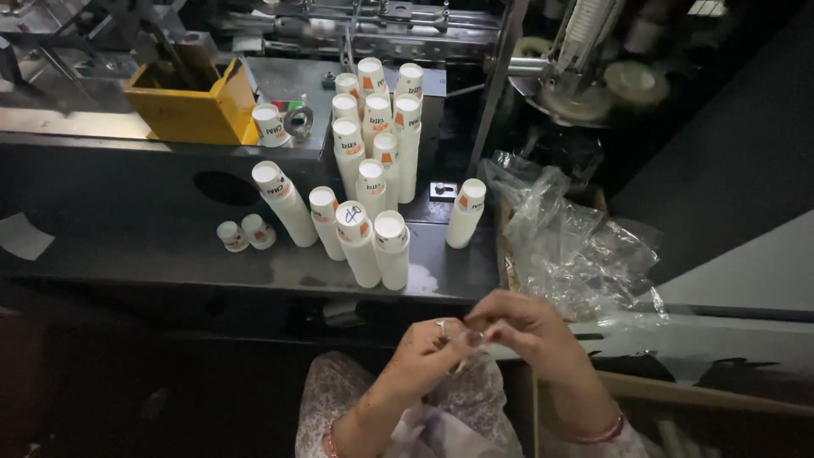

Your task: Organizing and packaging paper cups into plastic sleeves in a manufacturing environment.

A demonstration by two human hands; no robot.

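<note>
Both hands meet near the lap: left hand (pixel 428 352) and right hand (pixel 526 326) pinch a clear plastic bag (pixel 471 373), seemingly opening its mouth; next likely needs spreading it for the cup stacks (pixel 373 246) beyond

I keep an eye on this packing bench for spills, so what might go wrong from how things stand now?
1. The tall stacks of paper cups stand packed together near the table edge; a knock may topple several.
2. Both hands, the left hand and the right hand, pinch a thin clear plastic bag that could tear or slip.
3. The loose plastic bags might slide off.
</note>
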